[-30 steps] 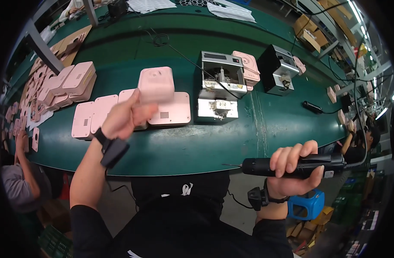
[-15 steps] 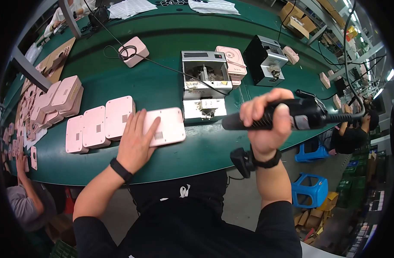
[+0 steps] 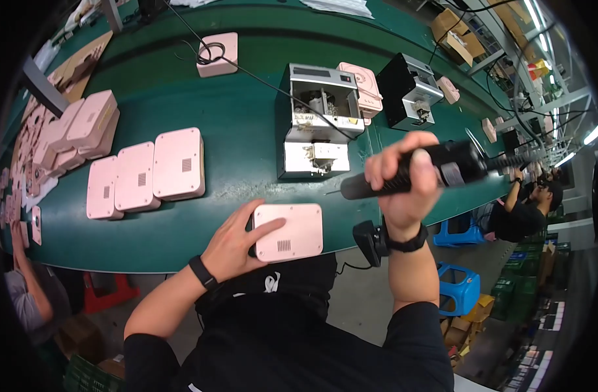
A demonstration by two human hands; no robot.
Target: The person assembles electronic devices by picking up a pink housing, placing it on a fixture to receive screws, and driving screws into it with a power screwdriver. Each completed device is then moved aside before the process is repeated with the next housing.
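My left hand (image 3: 228,243) grips a pink plastic box (image 3: 303,225) by its left end, with one finger lying across the top. The box rests near the table's front edge; corner holes and a small slotted vent show on its upper face. In my right hand (image 3: 403,189) is a black electric screwdriver (image 3: 457,164), held level above the table with its thin bit pointing left. The bit is apart from the box. Behind the bit stands a grey-metal screw feeder (image 3: 320,153) with a tray at its front.
Three pink boxes (image 3: 137,176) line up at left, beside a stack of more (image 3: 90,121). Another pink box (image 3: 219,55) lies behind under a coiled cable. A second feeder (image 3: 408,91) stands farther right. Co-workers sit at both sides; a blue stool (image 3: 457,287) is at right.
My left hand has drawn the pink box toward me and to the right, away from the row. The screwdriver is still in my right hand, and its bit now shows. My view has shifted slightly.
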